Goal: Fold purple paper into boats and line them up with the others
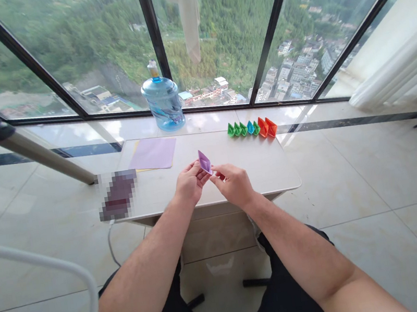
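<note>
Both of my hands are raised over the middle of a small white table (pixel 261 168). My left hand (pixel 188 183) and my right hand (pixel 232 183) pinch a small folded piece of purple paper (pixel 204 162) between their fingertips. The paper stands upright as a pointed shape. A sheet of purple paper (pixel 153 153) lies flat at the table's back left, on top of a yellow sheet whose edge just shows.
A row of several small folded paper boats (pixel 251 128), green, blue and orange, stands at the table's back right. A blurred dark object (pixel 117 195) lies at the left edge. A blue water jug (pixel 163 101) stands by the window behind. A pole (pixel 20 146) slants at left.
</note>
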### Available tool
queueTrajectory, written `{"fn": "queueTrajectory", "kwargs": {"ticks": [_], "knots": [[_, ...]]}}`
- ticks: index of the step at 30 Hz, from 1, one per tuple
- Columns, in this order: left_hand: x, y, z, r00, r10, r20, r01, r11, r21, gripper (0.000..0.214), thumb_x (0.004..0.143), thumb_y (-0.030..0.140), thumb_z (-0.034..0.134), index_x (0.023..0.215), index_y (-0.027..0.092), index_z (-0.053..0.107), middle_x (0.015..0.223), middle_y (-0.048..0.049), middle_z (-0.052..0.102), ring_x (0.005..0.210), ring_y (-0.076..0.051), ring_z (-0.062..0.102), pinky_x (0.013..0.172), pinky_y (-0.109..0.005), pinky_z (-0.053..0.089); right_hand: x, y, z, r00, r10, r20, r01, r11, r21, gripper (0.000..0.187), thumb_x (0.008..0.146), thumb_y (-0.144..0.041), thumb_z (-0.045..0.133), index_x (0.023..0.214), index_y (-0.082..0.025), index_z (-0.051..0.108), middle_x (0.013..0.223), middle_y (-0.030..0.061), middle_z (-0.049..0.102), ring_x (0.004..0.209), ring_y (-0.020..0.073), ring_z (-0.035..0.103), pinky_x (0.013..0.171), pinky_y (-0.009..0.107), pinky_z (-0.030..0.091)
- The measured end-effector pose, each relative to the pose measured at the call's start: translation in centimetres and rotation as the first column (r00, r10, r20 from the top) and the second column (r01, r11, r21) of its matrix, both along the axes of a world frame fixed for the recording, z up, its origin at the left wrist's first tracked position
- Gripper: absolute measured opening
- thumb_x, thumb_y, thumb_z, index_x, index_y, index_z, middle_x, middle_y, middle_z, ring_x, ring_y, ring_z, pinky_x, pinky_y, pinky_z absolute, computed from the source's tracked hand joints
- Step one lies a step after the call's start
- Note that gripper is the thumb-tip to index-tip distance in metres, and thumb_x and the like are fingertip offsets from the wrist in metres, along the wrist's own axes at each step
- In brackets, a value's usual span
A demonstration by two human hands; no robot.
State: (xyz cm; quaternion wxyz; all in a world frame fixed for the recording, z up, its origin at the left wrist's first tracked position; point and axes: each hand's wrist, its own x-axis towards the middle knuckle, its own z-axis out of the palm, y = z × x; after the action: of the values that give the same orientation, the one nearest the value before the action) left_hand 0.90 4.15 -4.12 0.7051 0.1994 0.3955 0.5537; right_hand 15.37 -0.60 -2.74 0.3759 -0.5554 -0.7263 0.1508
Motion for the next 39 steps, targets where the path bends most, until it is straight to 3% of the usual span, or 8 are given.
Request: {"fn": "queueTrajectory", "kwargs": {"ticks": [3,10,14,18,25,39], "knots": [[0.4,0.0,-0.2,1.0,-0.026,0.009,0.026,1.0,-0.006,0.012,0.085,0.02,0.072,0.091,0.014,0.063,0.079,-0.0058,0.072,0.07,-0.014,0.071,0.066,-0.024,0.055,-0.2,0.2,-0.6,0.995,0.002,0.104,-0.005,0.999,0.032,0.019,0.097,-0.028,0.058,0.103,-0.022,0.075,0.098,0.0068,0.076,0.091,0.0177,0.068,0.086,0.027,0.05],[1.2,0.2,-0.5,0.999,-0.044,-0.017,0.042,0.994,-0.101,0.01,0.086,0.021,0.071,0.089,0.014,0.065,0.074,-0.0042,0.069,0.067,-0.013,0.068,0.068,-0.024,0.055,-0.1,0.6,-1.6,0.957,-0.028,0.289,-0.008,0.992,0.122,0.026,0.099,-0.019,0.05,0.084,-0.022,0.071,0.087,0.0053,0.072,0.085,0.0157,0.064,0.078,0.024,0.043],[1.2,0.3,-0.5,0.987,-0.039,-0.154,0.005,0.976,-0.218,0.018,0.085,0.025,0.073,0.098,0.014,0.068,0.094,-0.0119,0.074,0.078,-0.017,0.072,0.075,-0.029,0.058,0.6,3.0,-2.4,0.924,-0.125,0.362,0.084,0.988,0.128,0.025,0.097,-0.018,0.052,0.079,-0.02,0.069,0.081,0.0056,0.07,0.079,0.0158,0.062,0.071,0.025,0.039],[1.4,0.2,-0.5,0.968,-0.097,-0.231,0.045,0.974,-0.221,0.015,0.08,0.017,0.074,0.095,0.014,0.073,0.097,-0.0125,0.075,0.081,-0.015,0.072,0.078,-0.027,0.056,1.8,7.4,-3.5,0.868,-0.242,0.434,0.228,0.97,0.086,0.025,0.098,-0.019,0.051,0.085,-0.018,0.072,0.087,0.0084,0.072,0.078,0.0163,0.062,0.067,0.025,0.036],[1.7,-0.1,-0.9,0.952,-0.131,-0.277,0.078,0.978,-0.193,0.008,0.074,0.013,0.075,0.082,0.014,0.076,0.094,-0.0114,0.076,0.084,-0.016,0.07,0.091,-0.031,0.054,3.5,13.1,-4.5,0.811,-0.294,0.506,0.34,0.941,0.002,0.025,0.098,-0.019,0.052,0.088,-0.015,0.074,0.092,0.0109,0.073,0.077,0.0164,0.062,0.065,0.026,0.035],[1.7,-0.3,-0.7,0.948,-0.146,-0.283,0.085,0.973,-0.216,0.009,0.07,0.014,0.073,0.078,0.013,0.077,0.093,-0.0103,0.076,0.091,-0.019,0.069,0.104,-0.039,0.048,3.5,16.8,-4.1,0.708,-0.324,0.628,0.437,0.899,-0.029,0.027,0.101,-0.024,0.046,0.102,-0.016,0.072,0.104,0.0115,0.072,0.087,0.0192,0.069,0.072,0.025,0.048]]}}
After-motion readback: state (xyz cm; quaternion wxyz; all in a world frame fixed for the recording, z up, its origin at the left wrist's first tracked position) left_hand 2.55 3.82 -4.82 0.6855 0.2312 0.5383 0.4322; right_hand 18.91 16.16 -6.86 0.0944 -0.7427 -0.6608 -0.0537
